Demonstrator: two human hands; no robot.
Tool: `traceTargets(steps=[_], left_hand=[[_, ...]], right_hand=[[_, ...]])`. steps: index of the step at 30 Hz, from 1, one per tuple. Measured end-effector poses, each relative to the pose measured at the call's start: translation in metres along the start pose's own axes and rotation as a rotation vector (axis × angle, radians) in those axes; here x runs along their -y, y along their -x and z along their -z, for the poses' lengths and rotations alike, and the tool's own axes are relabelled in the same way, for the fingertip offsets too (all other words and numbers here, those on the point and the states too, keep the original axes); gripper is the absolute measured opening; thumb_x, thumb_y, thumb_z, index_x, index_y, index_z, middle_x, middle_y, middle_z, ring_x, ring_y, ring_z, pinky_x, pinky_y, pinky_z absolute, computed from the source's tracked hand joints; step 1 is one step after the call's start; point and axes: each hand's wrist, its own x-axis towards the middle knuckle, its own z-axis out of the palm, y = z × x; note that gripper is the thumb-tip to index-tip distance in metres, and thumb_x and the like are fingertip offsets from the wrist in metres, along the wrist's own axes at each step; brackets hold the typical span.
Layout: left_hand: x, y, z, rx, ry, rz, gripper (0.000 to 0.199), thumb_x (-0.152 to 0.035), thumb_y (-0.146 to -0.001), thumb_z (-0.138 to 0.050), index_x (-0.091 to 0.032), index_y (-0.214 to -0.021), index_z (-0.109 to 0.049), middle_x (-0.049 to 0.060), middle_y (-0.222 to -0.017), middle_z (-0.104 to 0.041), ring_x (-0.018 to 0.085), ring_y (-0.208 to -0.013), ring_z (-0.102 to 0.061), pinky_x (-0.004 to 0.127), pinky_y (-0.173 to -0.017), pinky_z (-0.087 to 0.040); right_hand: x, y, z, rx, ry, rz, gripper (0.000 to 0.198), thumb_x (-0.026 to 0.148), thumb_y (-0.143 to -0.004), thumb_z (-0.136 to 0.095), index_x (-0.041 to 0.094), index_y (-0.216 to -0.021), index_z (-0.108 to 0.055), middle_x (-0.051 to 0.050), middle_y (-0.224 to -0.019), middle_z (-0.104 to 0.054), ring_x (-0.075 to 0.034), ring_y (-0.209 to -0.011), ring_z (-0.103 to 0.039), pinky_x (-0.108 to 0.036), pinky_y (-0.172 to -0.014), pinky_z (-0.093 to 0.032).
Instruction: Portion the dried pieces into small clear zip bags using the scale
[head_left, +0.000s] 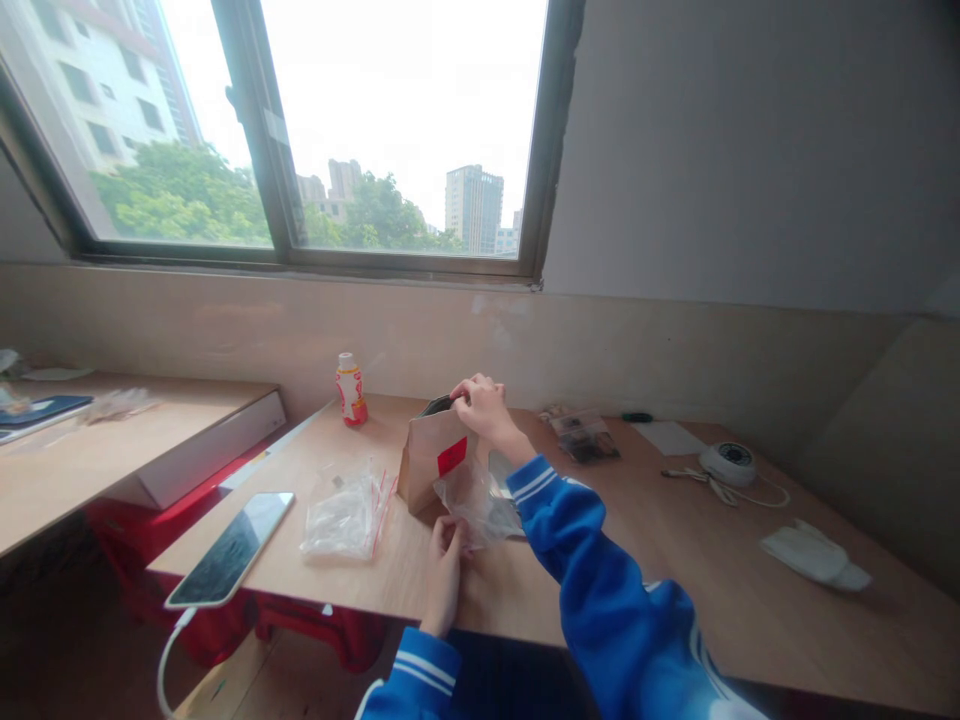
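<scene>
A brown paper bag (429,462) with a red label stands upright on the table, its top open and something dark showing inside. My right hand (484,408) is closed over the bag's top edge, fingers curled at the opening; whether it also grips the contents is hidden. Against the bag's front lies a clear plastic bag (484,505). My left hand (445,560) pinches the near corner of this plastic, low by the table top. Partly behind my right wrist is a pale flat item that I cannot make out.
Left of the paper bag lie clear zip bags (345,520) and a charging phone (232,550) at the table edge. A drink bottle (350,390) stands behind. Rightward are a filled plastic bag (585,437), a small white fan-like device (727,463) with cable, and a white cloth-like item (816,555).
</scene>
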Motion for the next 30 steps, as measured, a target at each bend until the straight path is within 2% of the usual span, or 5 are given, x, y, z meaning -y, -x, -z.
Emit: traceTargets(steps=[8, 13, 16, 24, 30], left_hand=[[-0.001, 0.0, -0.002, 0.009, 0.11, 0.042, 0.031, -0.045, -0.075, -0.065, -0.019, -0.091, -0.059, 0.004, -0.088, -0.064, 0.02, -0.083, -0.06, 0.028, -0.07, -0.045], [-0.009, 0.002, -0.004, 0.054, 0.229, 0.06, 0.039, -0.042, -0.071, -0.069, -0.02, -0.102, -0.06, 0.007, -0.102, -0.067, 0.023, -0.097, -0.062, 0.033, -0.084, -0.046], [-0.013, 0.003, -0.005, 0.092, 0.238, 0.065, 0.039, -0.04, -0.072, -0.068, -0.02, -0.104, -0.061, 0.007, -0.106, -0.067, 0.023, -0.097, -0.062, 0.033, -0.086, -0.046], [-0.022, 0.011, 0.003, 0.197, -0.002, 0.092, 0.032, -0.038, -0.074, -0.061, -0.019, -0.1, -0.064, 0.002, -0.076, -0.065, 0.015, -0.068, -0.058, 0.024, -0.061, -0.041], [-0.05, 0.008, 0.005, 0.214, -0.095, 0.114, 0.04, -0.051, -0.078, -0.054, -0.019, -0.099, -0.066, 0.008, -0.099, -0.067, 0.022, -0.088, -0.061, 0.03, -0.073, -0.046]], right_hand=[[-0.013, 0.05, 0.016, -0.172, -0.278, -0.082, 0.023, 0.025, -0.088, -0.039, 0.019, -0.088, -0.061, -0.007, -0.093, -0.061, -0.02, -0.09, -0.056, -0.033, -0.086, -0.042], [-0.045, 0.109, -0.001, 0.082, -0.39, -0.392, 0.037, 0.047, -0.082, -0.056, 0.015, -0.101, -0.06, -0.012, -0.103, -0.065, -0.024, -0.096, -0.06, -0.036, -0.085, -0.045], [-0.052, 0.131, -0.009, 0.228, -0.563, -0.439, 0.038, 0.047, -0.082, -0.055, 0.016, -0.102, -0.061, -0.009, -0.096, -0.068, -0.021, -0.084, -0.063, -0.033, -0.075, -0.048], [-0.055, 0.146, -0.003, -0.149, -0.749, -0.456, 0.019, 0.036, -0.08, -0.052, 0.018, -0.086, -0.059, -0.003, -0.072, -0.065, -0.014, -0.051, -0.054, -0.023, -0.041, -0.039], [-0.048, 0.16, -0.004, -0.176, -0.741, -0.492, 0.029, 0.045, -0.086, -0.046, 0.02, -0.1, -0.055, -0.002, -0.077, -0.063, -0.011, -0.04, -0.049, -0.023, -0.034, -0.036]])
